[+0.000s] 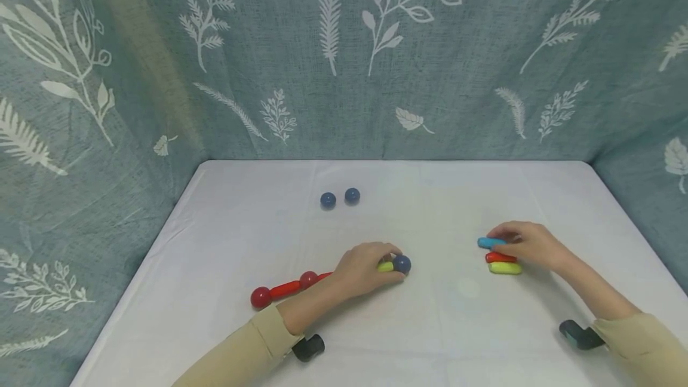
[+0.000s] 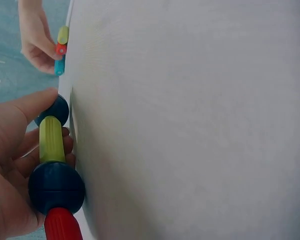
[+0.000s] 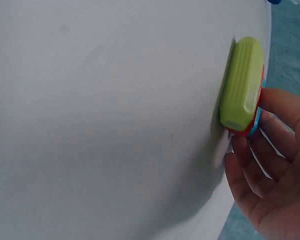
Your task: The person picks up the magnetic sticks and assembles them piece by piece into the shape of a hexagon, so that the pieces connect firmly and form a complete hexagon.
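A chain of balls and rods lies on the table left of centre, with red balls [image 1: 261, 297] and a red rod [image 1: 285, 289] at its near end. The far end has a yellow-green rod [image 2: 51, 137] between two dark blue balls [image 2: 56, 185]. My left hand [image 1: 359, 269] holds this end, thumb and fingers around the end ball [image 1: 401, 264]; its wrist hides the chain's middle. On the right, my right hand [image 1: 532, 246] pinches a light blue rod [image 1: 485, 242]. Beside it lie a loose red rod [image 1: 498, 257] and a yellow-green rod [image 1: 505, 268], side by side.
Two loose dark blue balls [image 1: 328, 200] lie towards the back of the white table [image 1: 441, 327]. A green leaf-patterned curtain [image 1: 301, 118] hangs behind and at the sides. Each wrist carries a black device [image 1: 309, 348].
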`<state>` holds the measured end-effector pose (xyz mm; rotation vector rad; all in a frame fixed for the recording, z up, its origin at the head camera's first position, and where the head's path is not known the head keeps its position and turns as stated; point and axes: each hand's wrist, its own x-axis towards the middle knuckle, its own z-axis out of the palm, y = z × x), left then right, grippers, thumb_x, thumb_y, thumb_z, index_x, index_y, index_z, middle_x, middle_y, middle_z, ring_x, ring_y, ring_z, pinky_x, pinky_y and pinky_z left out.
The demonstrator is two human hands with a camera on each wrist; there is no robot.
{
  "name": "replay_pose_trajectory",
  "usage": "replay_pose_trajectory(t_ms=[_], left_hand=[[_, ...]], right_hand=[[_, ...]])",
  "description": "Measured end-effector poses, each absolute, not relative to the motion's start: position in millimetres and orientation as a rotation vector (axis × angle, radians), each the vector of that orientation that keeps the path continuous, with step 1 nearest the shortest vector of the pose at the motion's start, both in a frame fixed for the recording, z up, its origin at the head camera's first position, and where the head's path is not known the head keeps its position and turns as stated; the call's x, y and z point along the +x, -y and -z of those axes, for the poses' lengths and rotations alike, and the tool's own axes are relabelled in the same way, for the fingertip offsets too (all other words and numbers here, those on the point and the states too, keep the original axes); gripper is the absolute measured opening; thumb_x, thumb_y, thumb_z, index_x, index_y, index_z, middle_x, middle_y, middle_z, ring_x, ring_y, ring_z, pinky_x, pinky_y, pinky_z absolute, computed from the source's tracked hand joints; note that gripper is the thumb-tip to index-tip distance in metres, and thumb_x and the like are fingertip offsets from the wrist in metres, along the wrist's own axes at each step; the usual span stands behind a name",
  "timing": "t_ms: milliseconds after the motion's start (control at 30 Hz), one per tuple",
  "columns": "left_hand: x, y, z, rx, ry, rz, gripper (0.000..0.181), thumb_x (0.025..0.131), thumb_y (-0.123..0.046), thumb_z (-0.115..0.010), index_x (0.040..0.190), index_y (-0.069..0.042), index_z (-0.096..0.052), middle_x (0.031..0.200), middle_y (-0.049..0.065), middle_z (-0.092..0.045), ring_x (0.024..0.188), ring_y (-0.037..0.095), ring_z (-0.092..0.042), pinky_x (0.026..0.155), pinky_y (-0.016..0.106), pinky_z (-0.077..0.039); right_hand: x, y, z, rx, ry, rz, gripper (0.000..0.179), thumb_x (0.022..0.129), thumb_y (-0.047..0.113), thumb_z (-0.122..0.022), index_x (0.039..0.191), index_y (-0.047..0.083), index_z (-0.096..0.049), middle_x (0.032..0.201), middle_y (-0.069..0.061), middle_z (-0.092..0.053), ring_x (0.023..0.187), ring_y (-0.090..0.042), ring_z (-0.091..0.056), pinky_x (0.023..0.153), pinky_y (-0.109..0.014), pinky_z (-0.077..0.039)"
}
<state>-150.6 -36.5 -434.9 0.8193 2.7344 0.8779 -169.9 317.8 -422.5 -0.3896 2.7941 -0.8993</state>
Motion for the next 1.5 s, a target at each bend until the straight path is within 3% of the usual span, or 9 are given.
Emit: replay_pose_trajectory(t_ms=[133,433,633,1233,1500], left_hand=[[-149.7,37.5,434.1,0.806,-2.735,-0.875,0.038,0.084,-0.036,-0.075,0.118,-0.019,-0.067,0.096,-0.005,-0.068,0.085,0.008,-0.058,0.075,0.024,-0.047],[-149.1,39.2,434.5,0.805,-2.740,-0.857,0.040,0.084,-0.037,-0.076,0.119,-0.019,-0.067,0.097,-0.005,-0.068,0.085,0.008,-0.058,0.074,0.023,-0.047],[-149.5,40.5,435.5,0.818,-2.744,-0.851,0.040,0.084,-0.038,-0.076,0.119,-0.019,-0.067,0.096,-0.006,-0.067,0.084,0.008,-0.057,0.074,0.022,-0.046],[-150.2,49.6,437.3,0.845,-2.729,-0.921,0.037,0.085,-0.036,-0.075,0.117,-0.018,-0.068,0.093,-0.006,-0.068,0.081,0.007,-0.057,0.072,0.022,-0.046],[-149.3,52.1,439.2,0.810,-2.755,-0.918,0.040,0.084,-0.040,-0.074,0.117,-0.017,-0.067,0.102,-0.005,-0.067,0.089,0.009,-0.057,0.076,0.024,-0.047]], right_hand=[[-173.4,-307.2,423.9,-0.446,-2.810,0.922,0.022,0.088,0.020,-0.073,0.105,0.006,-0.070,0.100,-0.005,-0.069,0.094,-0.027,-0.062,0.084,-0.048,-0.051],[-172.3,-269.2,423.4,-0.610,-2.751,1.028,0.019,0.088,0.022,-0.074,0.104,0.012,-0.071,0.100,0.001,-0.069,0.090,-0.018,-0.063,0.075,-0.031,-0.052],[-167.7,-242.8,428.2,-0.752,-2.687,1.074,0.018,0.087,0.019,-0.074,0.104,0.013,-0.071,0.101,0.004,-0.069,0.096,-0.020,-0.063,0.083,-0.035,-0.052],[-166.2,-203.2,433.1,-0.912,-2.557,1.116,0.022,0.086,0.015,-0.076,0.107,0.013,-0.071,0.103,0.007,-0.069,0.097,-0.013,-0.062,0.086,-0.035,-0.051],[-165.0,-194.9,436.7,-0.922,-2.529,1.158,0.022,0.086,0.012,-0.074,0.108,0.011,-0.070,0.104,0.004,-0.069,0.096,-0.015,-0.062,0.085,-0.033,-0.052]])
